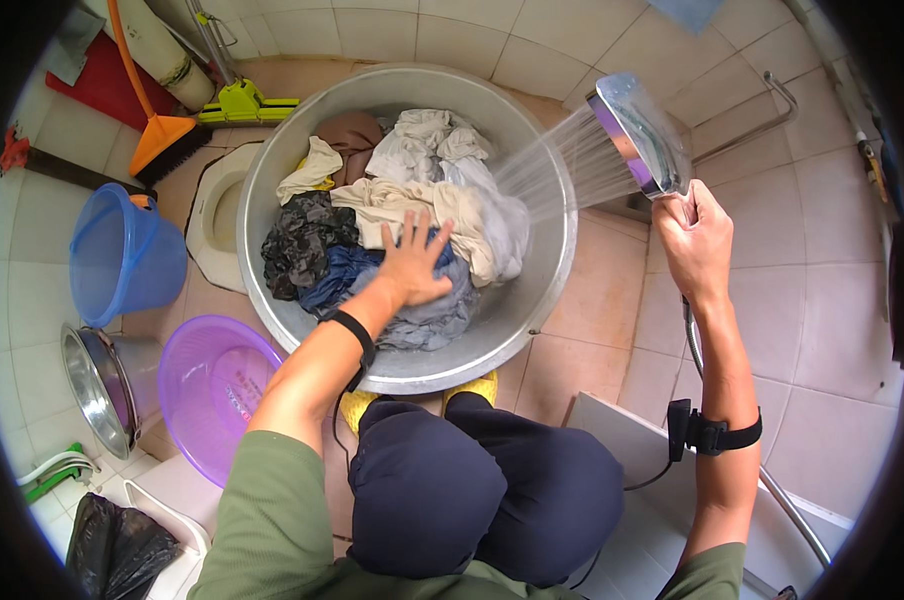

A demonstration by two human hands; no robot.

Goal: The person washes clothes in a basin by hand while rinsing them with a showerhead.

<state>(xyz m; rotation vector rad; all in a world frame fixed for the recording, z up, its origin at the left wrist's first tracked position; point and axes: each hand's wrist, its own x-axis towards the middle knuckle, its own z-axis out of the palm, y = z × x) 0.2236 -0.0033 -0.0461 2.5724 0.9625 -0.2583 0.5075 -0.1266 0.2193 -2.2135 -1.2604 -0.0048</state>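
A wide metal basin (302, 130) stands on the floor before my knees, with a heap of clothes inside. Cream cloth (372, 205), white cloth (412, 140), a dark patterned garment (307, 240) and blue-grey cloth (422, 315) make up much of the heap. My left hand (414, 265) rests on the clothes with its fingers spread, gripping nothing. Raised at the right, my right hand (694, 235) is closed round the handle of a shower head (642, 135). Water sprays from it leftward into the basin, onto the cloth at its right side.
Left of the basin are a squat toilet (204, 215), a blue bucket (112, 255), a metal pail (97, 390) and a purple basin (197, 390). An orange broom (162, 140) and a green mop (242, 103) lean behind. A metal bar (747, 135) juts from the right wall.
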